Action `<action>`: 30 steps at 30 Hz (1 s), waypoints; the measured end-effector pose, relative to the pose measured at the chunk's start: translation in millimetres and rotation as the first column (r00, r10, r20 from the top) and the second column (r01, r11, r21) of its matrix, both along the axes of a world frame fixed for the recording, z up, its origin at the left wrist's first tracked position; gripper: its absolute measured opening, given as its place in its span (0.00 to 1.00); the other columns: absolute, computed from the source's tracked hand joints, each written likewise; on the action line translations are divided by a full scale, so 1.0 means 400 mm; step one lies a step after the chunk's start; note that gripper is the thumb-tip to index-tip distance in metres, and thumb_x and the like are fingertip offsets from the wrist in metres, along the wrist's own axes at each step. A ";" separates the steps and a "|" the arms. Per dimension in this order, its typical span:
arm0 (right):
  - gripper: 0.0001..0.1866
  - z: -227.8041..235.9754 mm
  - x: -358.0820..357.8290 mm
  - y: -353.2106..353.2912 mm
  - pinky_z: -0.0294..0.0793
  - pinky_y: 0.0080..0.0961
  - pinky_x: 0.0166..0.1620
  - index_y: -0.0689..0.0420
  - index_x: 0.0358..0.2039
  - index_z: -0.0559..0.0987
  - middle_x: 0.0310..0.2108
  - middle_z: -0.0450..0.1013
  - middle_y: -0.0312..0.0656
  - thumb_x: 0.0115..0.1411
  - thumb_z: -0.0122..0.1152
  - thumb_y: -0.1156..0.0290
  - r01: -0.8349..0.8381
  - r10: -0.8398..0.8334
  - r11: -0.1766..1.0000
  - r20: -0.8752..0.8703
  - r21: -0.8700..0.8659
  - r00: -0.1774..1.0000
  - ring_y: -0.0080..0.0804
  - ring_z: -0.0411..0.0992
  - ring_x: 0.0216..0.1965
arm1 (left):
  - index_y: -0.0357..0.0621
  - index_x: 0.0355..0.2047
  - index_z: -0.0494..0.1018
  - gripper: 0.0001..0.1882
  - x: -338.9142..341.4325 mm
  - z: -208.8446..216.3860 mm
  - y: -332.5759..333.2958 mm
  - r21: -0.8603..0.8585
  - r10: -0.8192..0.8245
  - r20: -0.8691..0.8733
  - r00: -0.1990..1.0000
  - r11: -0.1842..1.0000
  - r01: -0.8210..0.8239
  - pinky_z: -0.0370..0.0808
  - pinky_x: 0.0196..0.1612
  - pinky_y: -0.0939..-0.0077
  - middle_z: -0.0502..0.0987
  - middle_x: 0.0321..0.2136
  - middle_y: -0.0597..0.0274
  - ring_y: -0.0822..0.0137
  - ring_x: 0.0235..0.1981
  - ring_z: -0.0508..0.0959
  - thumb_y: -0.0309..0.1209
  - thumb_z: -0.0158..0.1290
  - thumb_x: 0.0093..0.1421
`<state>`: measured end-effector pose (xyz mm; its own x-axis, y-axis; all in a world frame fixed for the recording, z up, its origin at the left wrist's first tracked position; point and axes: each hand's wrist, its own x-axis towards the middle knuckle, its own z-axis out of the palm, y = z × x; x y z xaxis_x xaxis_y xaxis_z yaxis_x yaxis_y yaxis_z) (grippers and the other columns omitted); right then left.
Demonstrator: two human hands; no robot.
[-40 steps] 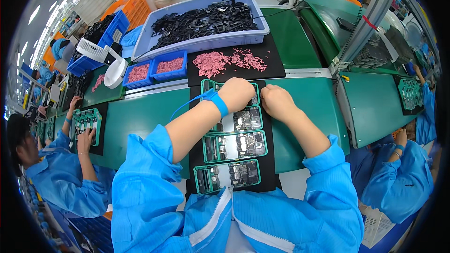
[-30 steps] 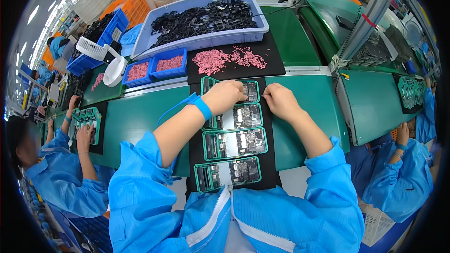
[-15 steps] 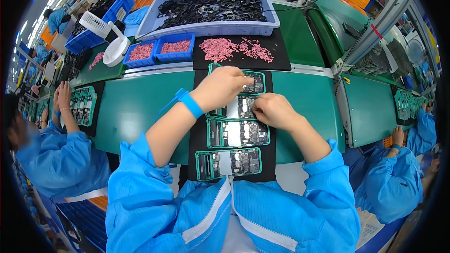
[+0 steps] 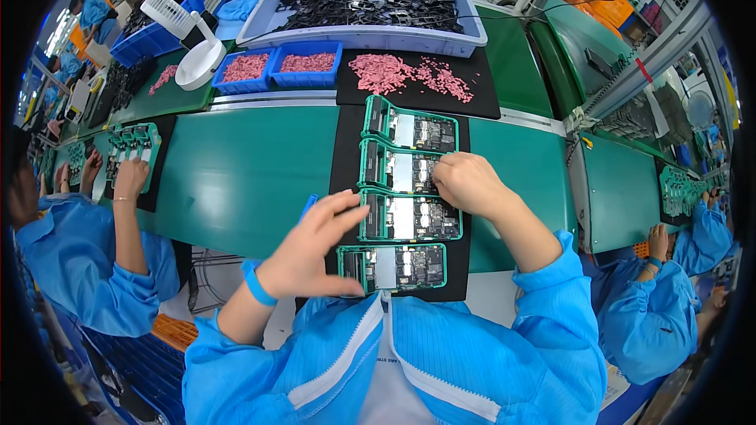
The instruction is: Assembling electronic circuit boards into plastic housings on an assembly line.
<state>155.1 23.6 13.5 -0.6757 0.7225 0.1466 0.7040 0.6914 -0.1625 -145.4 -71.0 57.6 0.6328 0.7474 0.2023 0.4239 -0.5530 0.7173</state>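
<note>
Several opened phone assemblies in green frames lie in a column on a black mat [image 4: 346, 149], dark parts and circuit boards showing inside. My right hand [image 4: 471, 182] has its fingers pinched together at the right edge of the second phone assembly from the far end [image 4: 403, 171]. Whatever its fingertips hold, if anything, is hidden. My left hand [image 4: 311, 245], a blue band round its wrist, is open with fingers spread. It hovers at the left edges of the third phone assembly [image 4: 402, 217] and the nearest phone assembly [image 4: 394, 266], and appears to hold nothing.
Beyond the mat, pink pieces [image 4: 379, 72] lie heaped on a dark pad, beside two blue bins [image 4: 307, 77] of them. A large pale tub [image 4: 370, 43] of black parts stands behind. A white fan [image 4: 201, 64] stands at left. Co-workers sit on both sides.
My left hand has come back from the far phone assembly toward me and opened. My right hand stays pinched at the second assembly. The view has shifted slightly.
</note>
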 end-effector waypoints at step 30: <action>0.27 -0.130 0.089 0.122 0.77 0.29 0.35 0.69 0.38 0.72 0.32 0.76 0.48 0.44 0.74 0.63 0.388 -0.805 0.590 -0.551 -0.708 0.220 0.31 0.76 0.31 | 0.41 0.68 0.40 0.60 0.011 -0.175 -0.056 0.002 0.272 0.132 0.953 0.962 -0.274 0.39 0.67 0.50 0.33 0.68 0.39 0.43 0.69 0.35 0.66 0.54 0.49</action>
<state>190.5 72.4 -38.7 0.2630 0.9619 -0.0740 0.2778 -0.1490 -0.9490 -141.0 -93.4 -12.5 0.3727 0.8831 0.2850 0.4652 -0.4436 0.7660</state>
